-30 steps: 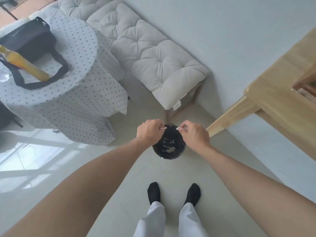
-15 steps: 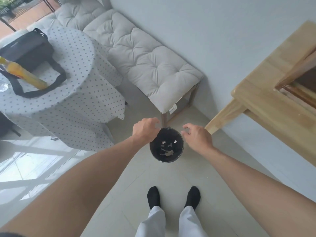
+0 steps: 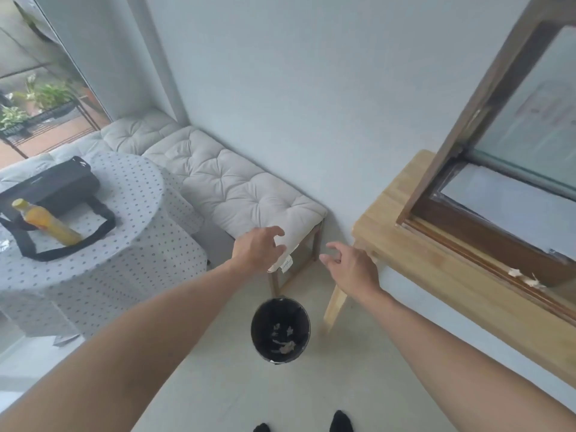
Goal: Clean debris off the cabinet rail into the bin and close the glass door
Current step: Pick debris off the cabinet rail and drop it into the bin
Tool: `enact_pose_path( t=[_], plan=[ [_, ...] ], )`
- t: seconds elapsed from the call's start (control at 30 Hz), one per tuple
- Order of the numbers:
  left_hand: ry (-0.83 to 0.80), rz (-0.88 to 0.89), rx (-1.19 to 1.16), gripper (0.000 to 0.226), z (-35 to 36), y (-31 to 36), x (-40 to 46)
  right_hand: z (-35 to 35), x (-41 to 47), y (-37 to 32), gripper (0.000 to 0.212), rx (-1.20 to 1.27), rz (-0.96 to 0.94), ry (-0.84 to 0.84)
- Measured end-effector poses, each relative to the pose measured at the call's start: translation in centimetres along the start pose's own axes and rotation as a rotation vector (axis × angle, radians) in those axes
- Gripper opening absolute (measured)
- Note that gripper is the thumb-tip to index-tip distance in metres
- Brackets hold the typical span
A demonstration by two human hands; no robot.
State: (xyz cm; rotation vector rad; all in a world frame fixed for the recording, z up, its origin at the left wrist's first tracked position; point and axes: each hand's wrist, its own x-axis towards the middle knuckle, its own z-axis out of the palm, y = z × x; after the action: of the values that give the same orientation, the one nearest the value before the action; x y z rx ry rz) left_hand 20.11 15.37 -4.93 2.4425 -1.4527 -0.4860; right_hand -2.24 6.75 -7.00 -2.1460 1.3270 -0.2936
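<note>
Both hands hang empty above the round black bin (image 3: 280,328): my left hand (image 3: 256,248) is loosely curled with fingers apart, my right hand (image 3: 350,267) spread and relaxed, neither pinching anything. Pale scraps lie at the bottom of the bin, which stands on the floor below and between my wrists, handy for dropping things in. To the right of the bin, on the dark wooden cabinet rail (image 3: 486,260), a few pale crumbs of debris (image 3: 526,278) remain, well apart from my right hand. Beyond the rail, the wood-framed glass door (image 3: 511,98) stands open, probably to keep the rail reachable.
</note>
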Motion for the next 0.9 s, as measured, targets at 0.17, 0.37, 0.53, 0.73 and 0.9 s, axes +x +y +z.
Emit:
enact_pose_path(
  t=[0.17, 0.37, 0.53, 0.73, 0.9],
  plan=[
    [0.077, 0.121, 0.011, 0.038, -4.0, 4.6, 0.6, -6.1, -1.2, -0.7, 0.039, 0.022, 0.029, 0.149],
    [0.116, 0.296, 0.039, 0.036, -6.3, 11.3, 0.8, -11.8, -4.1, 0.9, 0.041, 0.037, 0.114, 0.287],
    [0.107, 0.401, 0.048, 0.037, -5.7, 16.9, 1.1, -15.4, -6.7, 3.6, 0.043, 0.035, 0.184, 0.407],
    [0.077, 0.528, 0.073, 0.037, -3.4, 23.0, 0.7, -18.3, -9.7, 8.0, 0.044, 0.030, 0.291, 0.493],
    [0.039, 0.611, 0.055, 0.041, -0.8, 27.6, -0.3, -19.8, -11.5, 11.9, 0.044, 0.055, 0.381, 0.534]
  ],
)
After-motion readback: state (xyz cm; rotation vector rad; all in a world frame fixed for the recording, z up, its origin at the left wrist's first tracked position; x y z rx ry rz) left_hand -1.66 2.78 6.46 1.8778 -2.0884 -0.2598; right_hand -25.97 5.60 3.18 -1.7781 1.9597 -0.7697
